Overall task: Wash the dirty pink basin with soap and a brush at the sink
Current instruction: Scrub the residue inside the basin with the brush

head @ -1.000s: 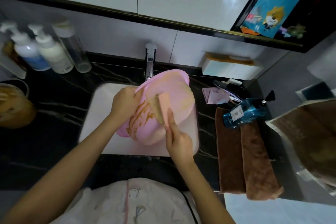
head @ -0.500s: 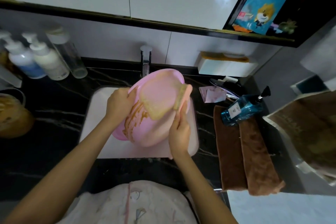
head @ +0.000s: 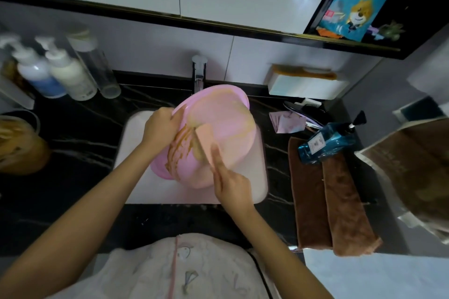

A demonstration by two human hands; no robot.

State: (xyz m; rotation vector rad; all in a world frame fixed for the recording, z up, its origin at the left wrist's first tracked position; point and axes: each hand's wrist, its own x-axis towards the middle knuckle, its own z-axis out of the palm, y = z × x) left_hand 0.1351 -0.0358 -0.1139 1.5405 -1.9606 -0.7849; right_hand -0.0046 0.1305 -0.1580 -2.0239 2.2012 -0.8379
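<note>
The pink basin (head: 226, 126) is tilted on its side over the white sink (head: 136, 133), its underside facing me. Brown grime streaks its left side and rings the base. My left hand (head: 160, 126) grips the basin's rim at the upper left. My right hand (head: 230, 182) holds a pink-backed brush (head: 202, 141) with the forefinger stretched along its back. The brush is pressed on the basin's underside near the brown streaks.
A chrome tap (head: 199, 73) stands behind the basin. Pump bottles (head: 65, 73) line the back left of the black counter. A blue soap bottle (head: 328, 143) lies on brown towels (head: 328, 196) to the right. A white box (head: 306, 87) sits at the back right.
The brush went from the basin's middle up to its right rim and is now back down at the left-middle by the streaks. My left hand kept its hold on the rim.
</note>
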